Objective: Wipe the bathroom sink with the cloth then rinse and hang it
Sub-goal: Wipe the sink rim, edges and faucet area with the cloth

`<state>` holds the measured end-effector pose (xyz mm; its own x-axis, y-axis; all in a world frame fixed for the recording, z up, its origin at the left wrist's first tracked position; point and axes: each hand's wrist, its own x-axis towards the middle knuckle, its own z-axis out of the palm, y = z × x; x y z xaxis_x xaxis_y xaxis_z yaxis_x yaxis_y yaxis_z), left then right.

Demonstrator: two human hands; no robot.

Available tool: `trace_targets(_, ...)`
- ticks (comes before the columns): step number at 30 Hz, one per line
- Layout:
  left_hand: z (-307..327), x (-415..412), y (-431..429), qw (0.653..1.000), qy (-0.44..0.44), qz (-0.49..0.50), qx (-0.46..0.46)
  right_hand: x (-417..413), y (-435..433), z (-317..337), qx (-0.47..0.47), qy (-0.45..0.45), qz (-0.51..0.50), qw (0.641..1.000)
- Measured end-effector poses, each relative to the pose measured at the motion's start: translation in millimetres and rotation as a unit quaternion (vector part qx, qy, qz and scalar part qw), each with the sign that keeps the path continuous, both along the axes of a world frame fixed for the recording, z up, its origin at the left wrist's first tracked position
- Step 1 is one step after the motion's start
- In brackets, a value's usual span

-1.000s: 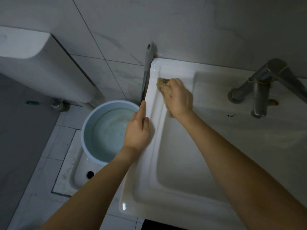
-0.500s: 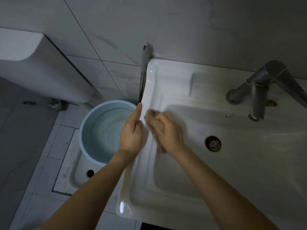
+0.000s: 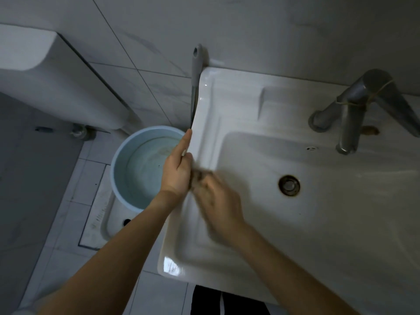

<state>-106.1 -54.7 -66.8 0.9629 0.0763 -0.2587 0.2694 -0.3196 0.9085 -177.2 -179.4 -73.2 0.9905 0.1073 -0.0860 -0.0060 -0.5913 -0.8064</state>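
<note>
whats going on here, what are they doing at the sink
A person is wiping a white sink. The right hand, motion-blurred, rubs a brownish cloth along the sink's left ledge, while the left hand rests on the left rim with fingers straight. No water runs from the faucet; a blue bucket sits on the floor beside the sink.

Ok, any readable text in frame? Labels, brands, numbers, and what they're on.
None readable.
Sink, faucet, blue bucket, wall cistern: no print visible.
Cloth gripped by the right hand: motion-blurred, no label seen.
Squat pan: faint raised marks on its footrest, too blurred to tell whether they are text.
</note>
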Motion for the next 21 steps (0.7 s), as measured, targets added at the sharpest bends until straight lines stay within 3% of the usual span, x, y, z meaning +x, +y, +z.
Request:
trace_targets(3, 4, -2, -1, 1.000, -0.002, -0.007, 0.004, -44, -5, 6, -0.004, 0.043, 0.115, 0.992)
trace_targets(6, 4, -3, 0, 1.000, 0.007, -0.010, -0.006, -57, -29, 14, -0.054, 0.025, 0.282, 0.958)
trace_targets(8, 3, -3, 0, 1.000, 0.008, -0.010, -0.013, -59, -51, 23, -0.065, 0.063, 0.326, 0.941)
trace_targets(12, 5, -3, -2, 0.999, 0.018, 0.000, -0.028, -84, -87, 29, -0.068, 0.107, 0.271, 0.954)
trace_targets(18, 9, -4, -1, 1.000, 0.012, -0.028, -0.004, -82, -1, 19, -0.034, 0.064, 0.191, 0.979)
trace_targets(21, 5, -4, 1, 0.999, 0.012, -0.035, -0.009, -89, -2, 21, -0.047, 0.078, 0.161, 0.983)
